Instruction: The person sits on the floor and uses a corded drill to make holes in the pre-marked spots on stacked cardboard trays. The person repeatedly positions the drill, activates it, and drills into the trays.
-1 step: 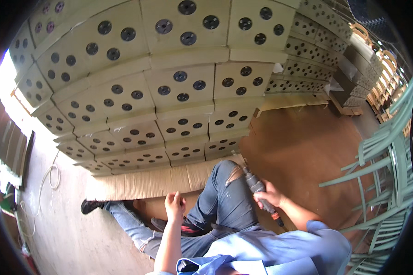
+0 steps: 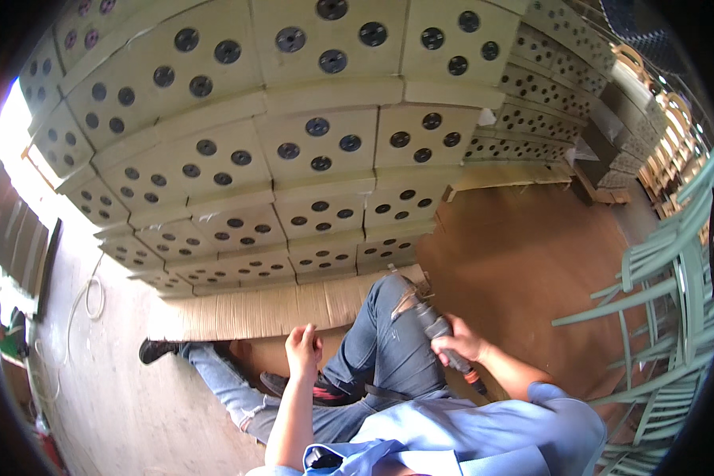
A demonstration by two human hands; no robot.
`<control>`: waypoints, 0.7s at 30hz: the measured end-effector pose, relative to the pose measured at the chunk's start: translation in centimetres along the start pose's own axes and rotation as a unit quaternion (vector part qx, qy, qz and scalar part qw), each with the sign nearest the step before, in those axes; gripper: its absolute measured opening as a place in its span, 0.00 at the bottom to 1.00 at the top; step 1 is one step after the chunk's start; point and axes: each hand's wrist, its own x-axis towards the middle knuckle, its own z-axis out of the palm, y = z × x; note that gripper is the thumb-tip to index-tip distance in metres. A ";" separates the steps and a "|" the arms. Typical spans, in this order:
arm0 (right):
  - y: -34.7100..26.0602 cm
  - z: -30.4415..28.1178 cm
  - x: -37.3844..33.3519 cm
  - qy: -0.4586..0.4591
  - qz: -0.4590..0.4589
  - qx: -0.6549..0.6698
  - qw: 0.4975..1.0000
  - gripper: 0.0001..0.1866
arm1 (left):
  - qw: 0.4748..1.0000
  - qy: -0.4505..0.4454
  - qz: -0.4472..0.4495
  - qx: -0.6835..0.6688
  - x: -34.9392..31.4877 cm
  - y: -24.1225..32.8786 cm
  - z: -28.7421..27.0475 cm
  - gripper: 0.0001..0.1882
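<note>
My right hand (image 2: 466, 339) is wrapped round a dark grey power screwdriver (image 2: 437, 328) with an orange ring near its lower end. The tool lies slanted over my bent right knee, its thin tip toward the stack of pale panels (image 2: 323, 213). These panels carry black round discs (image 2: 317, 127) in clusters. Fingers curled, my left hand (image 2: 303, 343) is raised above my lower legs, near the edge of a corrugated cardboard sheet (image 2: 250, 313). Whatever it may pinch cannot be made out.
Light green chairs (image 2: 674, 293) are piled at the right. Brown sheeting (image 2: 523, 254) covers the floor beyond my knee. Further stacks of disc-bearing panels (image 2: 543, 91) stand at the back right. A pale hose (image 2: 71, 317) curls on the floor at the left.
The screwdriver and my right hand have shifted slightly left, the tip now above my knee. My left hand has barely moved. The view has tilted a little.
</note>
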 end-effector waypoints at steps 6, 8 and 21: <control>-0.7 7.1 1.7 -0.141 0.018 -0.050 0.989 0.27 | 0.991 -0.119 0.006 -0.068 -1.7 5.3 3.5 0.11; -0.5 8.4 2.8 -0.174 0.036 -0.049 0.983 0.27 | 0.982 -0.142 0.017 -0.121 -2.7 6.5 2.4 0.12; -1.5 9.9 3.8 -0.202 0.065 -0.076 0.974 0.27 | 0.950 -0.214 0.018 -0.227 -3.4 8.1 -0.7 0.11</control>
